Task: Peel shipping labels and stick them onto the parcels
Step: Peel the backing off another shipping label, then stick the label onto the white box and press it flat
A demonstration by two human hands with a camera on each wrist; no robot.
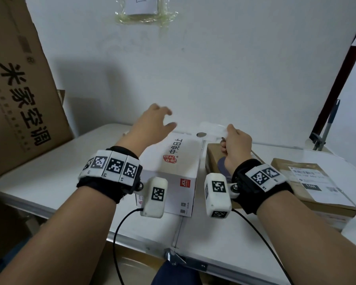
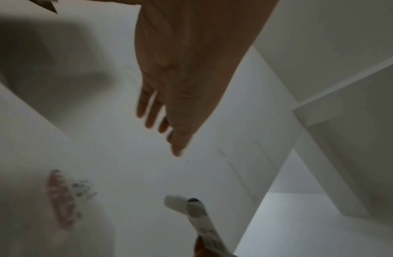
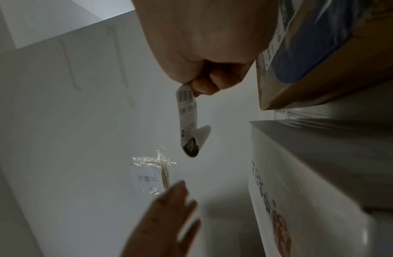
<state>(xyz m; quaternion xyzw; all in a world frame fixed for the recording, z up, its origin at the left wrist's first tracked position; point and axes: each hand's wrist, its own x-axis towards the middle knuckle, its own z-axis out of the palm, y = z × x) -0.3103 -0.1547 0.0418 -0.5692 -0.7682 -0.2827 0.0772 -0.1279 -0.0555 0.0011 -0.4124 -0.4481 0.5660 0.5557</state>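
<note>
- The white paper note [image 1: 142, 5] taped to the wall is cut off by the head view's top edge, so only its lower part shows.
- The brown cardboard parcel [image 1: 214, 159] in the middle is largely hidden behind the right hand [image 1: 237, 144] and its wrist camera.
- The small print on the white shipping label [image 1: 311, 178] stuck on the flat brown parcel [image 1: 286, 163] at the right is too small to read.
- In the left wrist view, the red emblem [image 2: 61, 200] on the white printed cardboard box [image 2: 26, 208] is blurred.
- The left hand [image 2: 180, 73] is motion-blurred there, fingertips smeared.
- The curled white shipping label [image 3: 188, 121] pinched by the right hand has its upper end hidden between the fingers.
</note>
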